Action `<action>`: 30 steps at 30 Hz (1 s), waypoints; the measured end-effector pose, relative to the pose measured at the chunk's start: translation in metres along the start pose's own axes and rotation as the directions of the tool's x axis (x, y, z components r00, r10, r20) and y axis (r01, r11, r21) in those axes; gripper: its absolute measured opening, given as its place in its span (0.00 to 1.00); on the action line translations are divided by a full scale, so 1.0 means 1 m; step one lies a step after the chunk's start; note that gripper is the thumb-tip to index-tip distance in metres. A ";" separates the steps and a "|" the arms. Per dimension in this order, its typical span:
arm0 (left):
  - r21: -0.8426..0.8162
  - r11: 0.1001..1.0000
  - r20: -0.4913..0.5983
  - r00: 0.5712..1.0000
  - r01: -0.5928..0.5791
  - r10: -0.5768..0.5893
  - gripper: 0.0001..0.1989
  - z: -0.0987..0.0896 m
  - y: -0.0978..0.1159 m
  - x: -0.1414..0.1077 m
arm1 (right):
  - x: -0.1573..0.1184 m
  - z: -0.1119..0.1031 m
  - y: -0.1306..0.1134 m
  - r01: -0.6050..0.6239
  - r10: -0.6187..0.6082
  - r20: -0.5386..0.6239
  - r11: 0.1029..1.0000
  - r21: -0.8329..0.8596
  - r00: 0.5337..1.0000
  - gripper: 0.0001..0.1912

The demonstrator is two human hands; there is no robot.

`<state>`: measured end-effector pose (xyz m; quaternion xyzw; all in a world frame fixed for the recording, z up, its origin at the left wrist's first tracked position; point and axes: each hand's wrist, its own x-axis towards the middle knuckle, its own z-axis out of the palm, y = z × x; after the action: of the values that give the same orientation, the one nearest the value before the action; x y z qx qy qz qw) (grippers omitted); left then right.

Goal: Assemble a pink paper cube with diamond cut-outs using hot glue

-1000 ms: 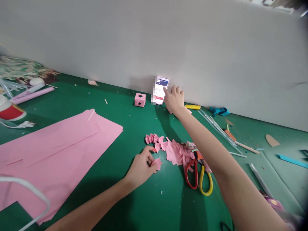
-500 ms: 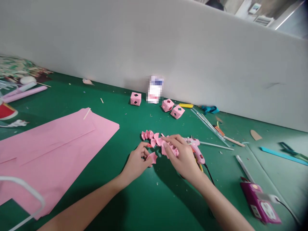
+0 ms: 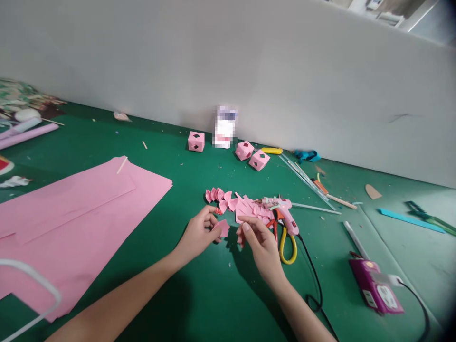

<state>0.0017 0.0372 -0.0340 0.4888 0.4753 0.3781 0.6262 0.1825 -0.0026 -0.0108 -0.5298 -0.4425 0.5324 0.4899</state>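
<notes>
My left hand pinches a small folded piece of pink paper just above the green table. Facing it from the right, my right hand has its thumb drawn in against bent fingers; whatever it may hold is hidden. Beyond the hands lie several curved pink paper petals and a bunch of pink paper strips. A pink glue gun rests over the strips, with a pair of scissors with yellow handles partly under it.
Pink paper sheets cover the left side. Three pink paper cubes with cut-outs stand by the grey wall. A purple power box sits at right, and the glue gun's black cord trails toward the front edge.
My right hand has drawn back from the paper strips toward my left hand, uncovering the glue gun and scissors. My left hand still grips the pink paper piece. The view has shifted slightly.
</notes>
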 end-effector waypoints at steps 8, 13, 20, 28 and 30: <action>-0.018 1.000 0.017 1.000 0.025 -0.024 0.22 -0.001 0.004 -0.003 | 0.008 0.002 0.006 -0.107 0.108 -0.021 0.993 0.042 0.994 0.20; -0.017 1.000 0.023 1.000 0.021 -0.020 0.21 0.000 0.004 -0.004 | 0.008 0.003 0.007 -0.165 0.164 0.028 0.986 0.037 0.986 0.21; -0.013 1.000 0.025 1.000 0.004 -0.004 0.20 -0.001 0.001 -0.003 | 0.010 0.003 0.012 -0.240 0.232 0.095 0.967 0.082 0.968 0.20; 0.003 1.000 0.038 0.999 -0.004 0.004 0.21 -0.001 0.002 -0.004 | 0.010 0.004 0.013 -0.264 0.256 0.132 0.964 0.043 0.958 0.20; 0.014 1.000 0.041 0.999 -0.011 0.010 0.21 -0.001 0.002 -0.004 | 0.011 0.004 0.012 -0.271 0.262 0.131 0.962 0.048 0.956 0.20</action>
<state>0.0000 0.0343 -0.0316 0.5035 0.4626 0.3680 0.6302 0.1783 0.0065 -0.0238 -0.5342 -0.3789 0.6396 0.4025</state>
